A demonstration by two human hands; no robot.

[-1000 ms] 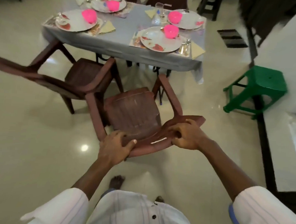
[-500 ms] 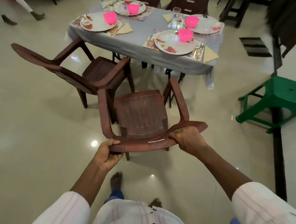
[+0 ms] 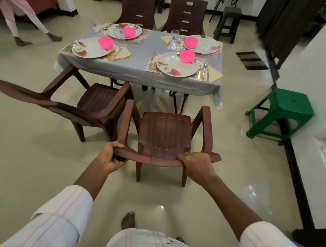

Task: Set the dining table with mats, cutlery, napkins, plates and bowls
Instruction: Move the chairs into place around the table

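Observation:
My left hand (image 3: 110,156) and my right hand (image 3: 196,164) both grip the top of the backrest of a brown plastic chair (image 3: 164,132), which stands facing the dining table (image 3: 136,67). The grey-clothed table carries several settings: floral plates (image 3: 176,67) on mats, pink bowls (image 3: 187,55), yellow napkins (image 3: 214,74), cutlery (image 3: 202,68) and a drinking glass (image 3: 174,36).
A second brown chair (image 3: 92,104) stands left of mine, its arm touching or almost touching it. Two more chairs (image 3: 184,15) sit behind the table. A green stool (image 3: 282,112) is by the white wall at right, a dark stool (image 3: 229,22) farther back. A person's legs (image 3: 32,26) show at top left.
The chair has swung from a tilted, angled pose to upright and square to the table. My left hand has slid to the backrest's left end. The view has lifted.

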